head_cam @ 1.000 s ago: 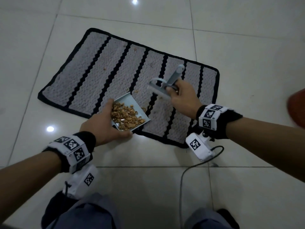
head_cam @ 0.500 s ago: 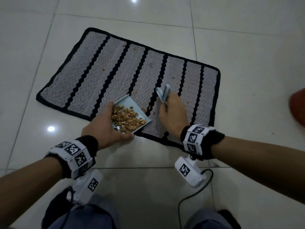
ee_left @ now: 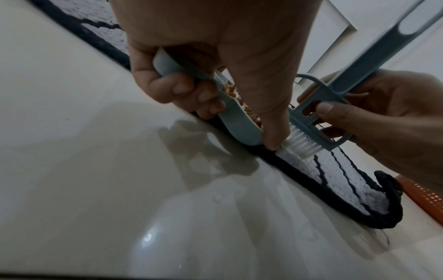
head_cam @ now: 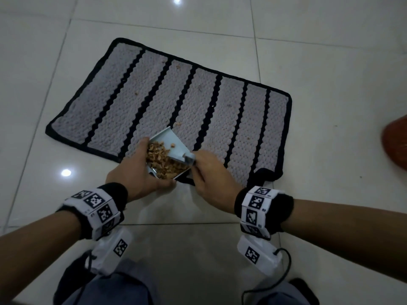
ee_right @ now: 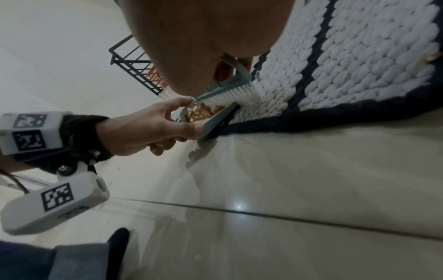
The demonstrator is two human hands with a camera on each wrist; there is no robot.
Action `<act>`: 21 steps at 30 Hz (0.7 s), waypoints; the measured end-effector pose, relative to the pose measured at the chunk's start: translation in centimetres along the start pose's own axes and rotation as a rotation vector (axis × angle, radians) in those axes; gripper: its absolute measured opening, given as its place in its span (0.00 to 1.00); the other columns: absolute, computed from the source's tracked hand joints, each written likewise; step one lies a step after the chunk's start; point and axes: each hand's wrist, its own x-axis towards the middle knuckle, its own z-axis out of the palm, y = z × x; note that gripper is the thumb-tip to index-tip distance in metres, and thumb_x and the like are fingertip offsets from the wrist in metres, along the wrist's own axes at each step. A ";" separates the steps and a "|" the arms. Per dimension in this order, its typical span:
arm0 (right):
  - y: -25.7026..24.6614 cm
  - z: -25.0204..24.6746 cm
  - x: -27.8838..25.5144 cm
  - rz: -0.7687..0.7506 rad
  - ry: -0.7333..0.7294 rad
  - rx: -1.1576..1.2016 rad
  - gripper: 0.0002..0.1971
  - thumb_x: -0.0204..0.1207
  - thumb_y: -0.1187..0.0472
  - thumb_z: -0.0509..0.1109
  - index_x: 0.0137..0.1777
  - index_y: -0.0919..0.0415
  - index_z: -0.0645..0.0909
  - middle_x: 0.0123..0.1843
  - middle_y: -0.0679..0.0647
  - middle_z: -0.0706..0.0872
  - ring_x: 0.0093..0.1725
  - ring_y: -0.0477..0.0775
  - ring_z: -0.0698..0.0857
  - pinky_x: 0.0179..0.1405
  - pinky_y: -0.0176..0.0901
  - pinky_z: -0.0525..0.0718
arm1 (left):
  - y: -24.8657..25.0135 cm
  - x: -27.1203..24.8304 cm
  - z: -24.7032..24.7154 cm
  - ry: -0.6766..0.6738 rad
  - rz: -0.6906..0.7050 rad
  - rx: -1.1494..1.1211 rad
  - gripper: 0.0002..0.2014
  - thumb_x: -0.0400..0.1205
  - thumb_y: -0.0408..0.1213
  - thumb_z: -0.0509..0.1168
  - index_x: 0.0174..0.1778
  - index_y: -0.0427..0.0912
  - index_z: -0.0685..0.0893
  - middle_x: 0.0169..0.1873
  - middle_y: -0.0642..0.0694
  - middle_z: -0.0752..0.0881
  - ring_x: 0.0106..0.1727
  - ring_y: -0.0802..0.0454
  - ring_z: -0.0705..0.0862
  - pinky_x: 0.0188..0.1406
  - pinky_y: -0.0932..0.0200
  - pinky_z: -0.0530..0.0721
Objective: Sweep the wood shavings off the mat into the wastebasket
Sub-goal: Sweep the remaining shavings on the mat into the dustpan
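A grey mat (head_cam: 154,91) with black stripes lies on the tiled floor, with a few stray wood shavings (head_cam: 178,123) on it. My left hand (head_cam: 136,172) grips a small light-blue dustpan (head_cam: 169,139) heaped with shavings (head_cam: 163,164), tilted at the mat's near edge. My right hand (head_cam: 209,172) holds a blue hand brush (ee_left: 318,111); its white bristles (ee_right: 230,96) rest on the mat right against the pan's side. The orange wastebasket (head_cam: 396,142) shows at the right edge of the head view.
Glossy white floor tiles surround the mat. The mat's near right corner (head_cam: 266,175) is curled up. A black wire rack (ee_right: 134,64) stands farther off in the right wrist view. My knees (head_cam: 114,289) and a cable (head_cam: 275,280) are below the hands.
My right hand has drawn the brush from over the mat's middle back to the dustpan's right side. The left hand and pan stayed at the mat's near edge.
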 end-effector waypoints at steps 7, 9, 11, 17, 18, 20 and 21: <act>0.6 -1.6 1.1 0.105 0.206 0.094 0.08 0.84 0.67 0.58 0.54 0.68 0.77 0.44 0.61 0.81 0.40 0.58 0.77 0.39 0.44 0.75 | -0.5 -0.7 0.0 0.027 -0.015 -0.056 0.62 0.60 0.67 0.79 0.83 0.58 0.47 0.69 0.46 0.81 0.61 0.42 0.85 0.60 0.47 0.85; 0.9 -2.3 2.6 0.158 0.238 0.107 0.06 0.84 0.66 0.59 0.52 0.66 0.76 0.40 0.62 0.81 0.36 0.61 0.77 0.32 0.47 0.73 | -1.0 -0.8 -0.1 0.026 -0.038 -0.067 0.65 0.59 0.69 0.78 0.84 0.58 0.44 0.70 0.46 0.80 0.61 0.42 0.85 0.61 0.46 0.85; 1.3 -2.8 4.4 0.179 0.243 0.117 0.06 0.85 0.65 0.59 0.54 0.65 0.77 0.40 0.64 0.82 0.35 0.62 0.79 0.31 0.47 0.73 | -1.3 -0.9 -0.1 0.033 -0.066 -0.071 0.67 0.57 0.71 0.77 0.84 0.58 0.43 0.71 0.44 0.80 0.62 0.40 0.84 0.60 0.44 0.85; 2.1 -2.3 9.1 0.172 0.228 0.052 0.12 0.85 0.66 0.57 0.63 0.64 0.77 0.43 0.55 0.80 0.35 0.55 0.76 0.30 0.42 0.69 | -1.4 -0.4 0.1 0.057 -0.083 -0.082 0.67 0.56 0.72 0.77 0.84 0.56 0.44 0.72 0.43 0.78 0.63 0.39 0.83 0.60 0.44 0.85; 2.0 -2.2 9.4 0.161 0.227 0.048 0.12 0.85 0.66 0.57 0.63 0.65 0.78 0.45 0.56 0.81 0.37 0.55 0.76 0.33 0.42 0.69 | -1.3 -0.3 0.2 0.059 -0.084 -0.084 0.67 0.55 0.72 0.77 0.84 0.57 0.44 0.72 0.43 0.78 0.63 0.39 0.83 0.60 0.44 0.85; 2.0 -1.6 9.6 0.137 0.197 0.006 0.11 0.84 0.67 0.57 0.60 0.66 0.79 0.46 0.59 0.81 0.41 0.57 0.77 0.38 0.44 0.70 | -1.3 -0.1 0.3 0.060 -0.090 -0.086 0.67 0.55 0.73 0.77 0.84 0.57 0.45 0.72 0.43 0.78 0.64 0.39 0.83 0.60 0.43 0.85; 1.9 -1.2 9.5 0.131 0.174 -0.024 0.10 0.83 0.67 0.57 0.58 0.66 0.78 0.46 0.60 0.80 0.41 0.59 0.76 0.39 0.45 0.70 | -1.3 0.0 0.3 0.059 -0.090 -0.088 0.67 0.54 0.73 0.77 0.83 0.57 0.45 0.72 0.43 0.78 0.64 0.39 0.83 0.60 0.43 0.85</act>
